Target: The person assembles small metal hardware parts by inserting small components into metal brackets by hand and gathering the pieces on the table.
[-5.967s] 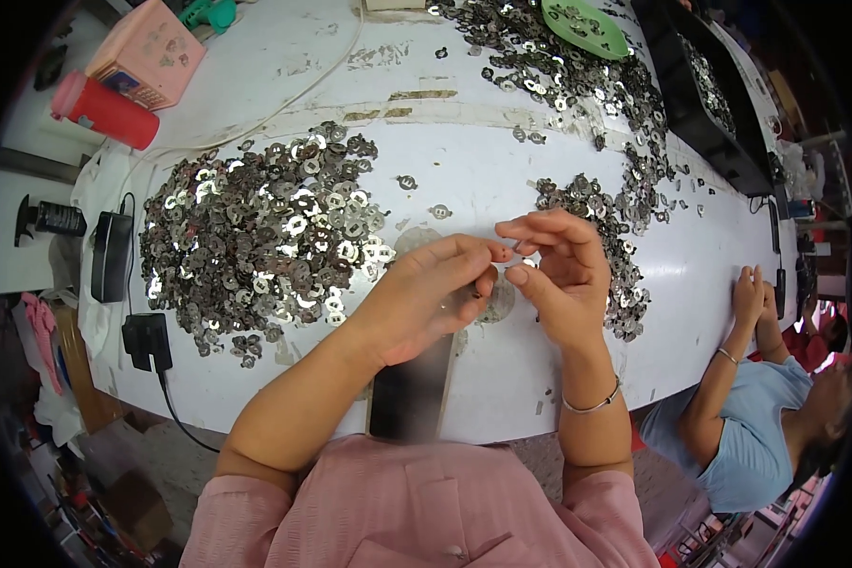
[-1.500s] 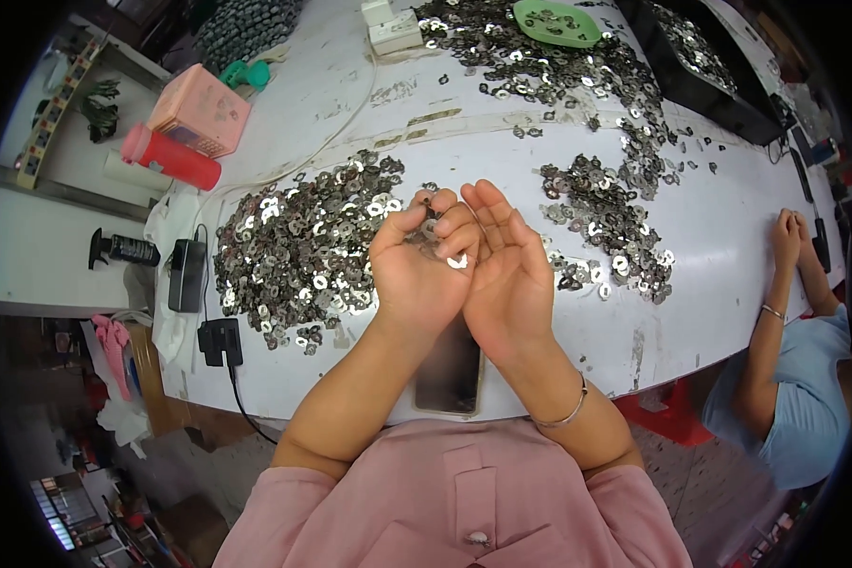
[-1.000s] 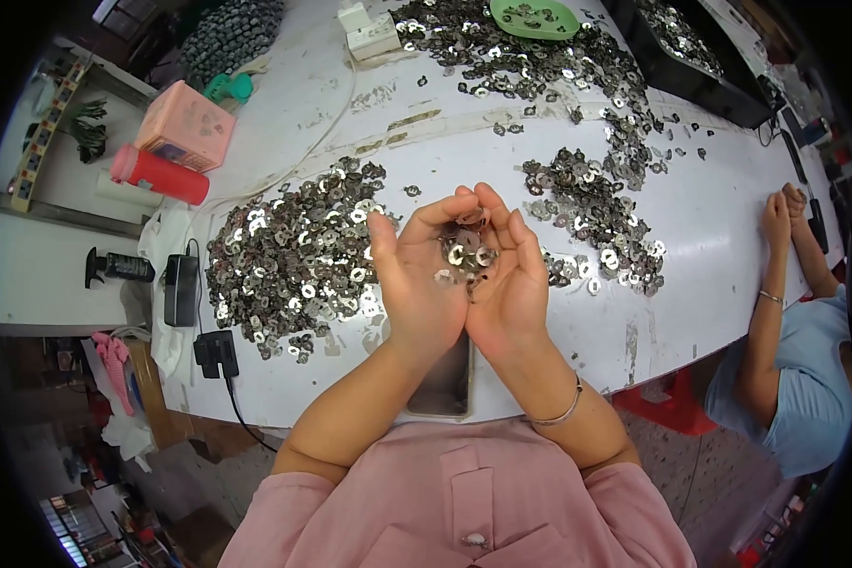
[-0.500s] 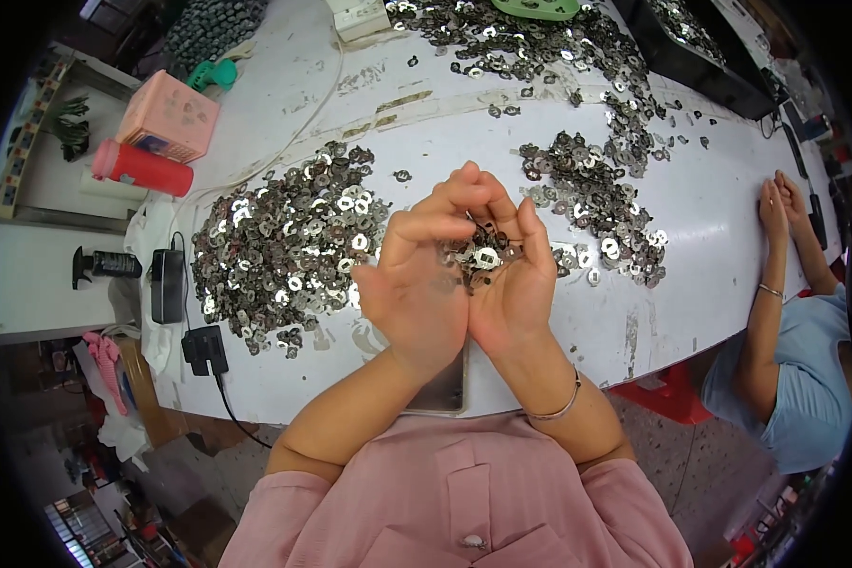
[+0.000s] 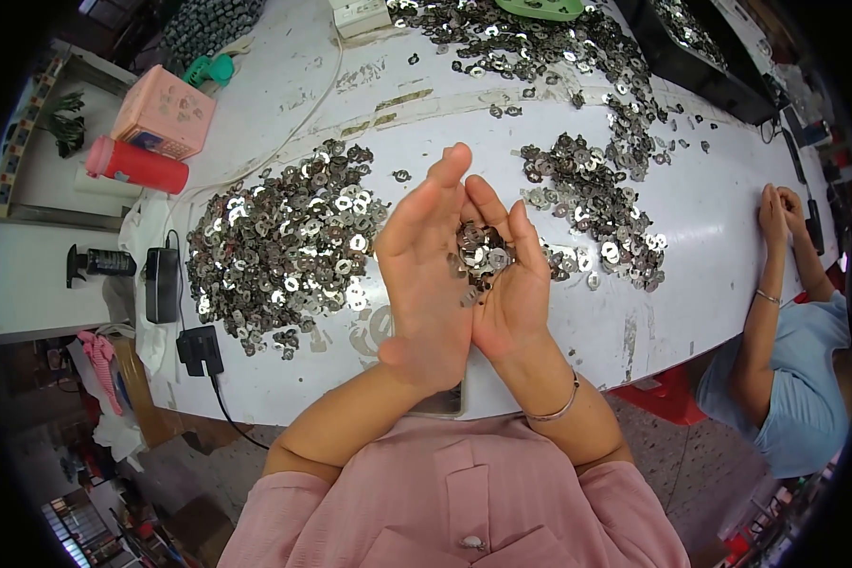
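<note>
A clump of small flat metal pieces (image 5: 484, 249), ring-like and shiny grey, lies in my cupped right hand (image 5: 518, 308), with the fingers curled up around it. My left hand (image 5: 424, 284) is upright beside it, fingers stretched out together and thumb low. The heels of both hands meet, and a few blurred pieces show between the palms. Both hands are above the white table. To their left spreads a wide heap of the same pieces (image 5: 284, 241); a smaller heap (image 5: 596, 189) lies to the right.
A dark flat object (image 5: 440, 401) lies partly under my wrists. At the left are a red bottle (image 5: 142, 167), a pink box (image 5: 166, 112) and a black adapter (image 5: 200, 351) with a cable. Far right stands a black tray (image 5: 696, 57); nearby rest a co-worker's hands (image 5: 776, 210).
My left hand has straightened from a curled, cupped shape to a flat one, its fingers now pointing up. The metal pieces have gathered in my right hand.
</note>
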A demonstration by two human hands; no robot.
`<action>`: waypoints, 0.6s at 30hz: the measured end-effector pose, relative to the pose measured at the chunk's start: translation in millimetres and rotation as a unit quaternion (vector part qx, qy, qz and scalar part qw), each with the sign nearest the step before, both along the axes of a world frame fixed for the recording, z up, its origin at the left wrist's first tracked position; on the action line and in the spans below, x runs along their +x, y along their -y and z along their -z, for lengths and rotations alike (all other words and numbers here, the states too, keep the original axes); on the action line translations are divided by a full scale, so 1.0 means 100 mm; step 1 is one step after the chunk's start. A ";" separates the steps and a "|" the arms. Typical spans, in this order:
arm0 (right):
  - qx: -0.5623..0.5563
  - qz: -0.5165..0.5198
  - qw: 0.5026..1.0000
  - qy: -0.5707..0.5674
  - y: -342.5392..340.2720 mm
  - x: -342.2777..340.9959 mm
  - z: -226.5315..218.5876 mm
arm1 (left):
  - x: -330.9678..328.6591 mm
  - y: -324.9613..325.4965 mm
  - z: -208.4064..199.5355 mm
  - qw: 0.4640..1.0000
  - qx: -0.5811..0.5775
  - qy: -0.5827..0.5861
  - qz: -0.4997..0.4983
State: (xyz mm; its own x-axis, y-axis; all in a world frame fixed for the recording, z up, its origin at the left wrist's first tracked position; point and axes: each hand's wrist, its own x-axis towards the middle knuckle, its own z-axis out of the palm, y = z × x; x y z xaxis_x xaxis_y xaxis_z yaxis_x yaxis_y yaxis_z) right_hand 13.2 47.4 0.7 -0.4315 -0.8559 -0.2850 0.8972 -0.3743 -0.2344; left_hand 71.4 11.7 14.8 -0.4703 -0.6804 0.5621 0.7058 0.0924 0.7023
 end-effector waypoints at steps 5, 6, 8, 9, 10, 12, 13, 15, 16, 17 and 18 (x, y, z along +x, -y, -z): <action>-0.023 -0.037 0.999 0.010 0.00 0.01 -0.04 | -0.01 -0.13 -0.19 0.994 0.003 0.098 -0.055; -0.014 -0.042 0.999 0.014 0.00 0.01 -0.05 | -0.01 -0.11 -0.16 0.994 -0.008 0.094 -0.046; -0.053 -0.044 0.996 0.052 -0.02 0.00 0.01 | 0.00 -0.07 -0.11 0.996 -0.029 0.086 -0.027; -0.093 -0.045 0.991 0.091 -0.03 0.00 0.03 | 0.01 -0.04 -0.08 0.996 -0.041 0.080 -0.017; -0.092 -0.045 0.991 0.090 -0.03 0.00 0.03 | 0.01 -0.02 -0.05 0.996 -0.052 0.075 -0.008; -0.142 -0.061 0.983 0.103 -0.02 0.01 0.02 | 0.04 0.03 -0.01 0.995 -0.075 0.067 0.010; -0.142 -0.061 0.983 0.103 -0.02 0.01 0.04 | 0.05 0.04 -0.01 0.994 -0.087 0.063 0.019; -0.155 -0.075 0.977 0.125 -0.03 -0.01 0.11 | 0.09 0.00 -0.04 0.996 -0.037 0.077 0.016; -0.155 -0.074 0.977 0.125 -0.02 -0.02 0.14 | 0.10 -0.01 -0.05 0.996 0.012 0.092 0.013; -0.184 -0.073 0.975 0.100 -0.01 -0.02 0.16 | 0.10 -0.01 -0.05 0.996 0.011 0.092 0.013; -0.213 -0.072 0.972 0.075 0.00 -0.02 0.15 | 0.10 0.01 -0.04 0.997 0.032 0.066 0.000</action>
State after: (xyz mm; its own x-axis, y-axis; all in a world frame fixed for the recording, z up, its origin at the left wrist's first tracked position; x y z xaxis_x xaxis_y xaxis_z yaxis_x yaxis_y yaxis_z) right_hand 11.5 47.1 -14.6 -0.2802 -0.9582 0.0575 0.9594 -0.2774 0.0514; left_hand 81.0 11.2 18.4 -0.5369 -0.7129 0.4512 0.6071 0.0449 0.7933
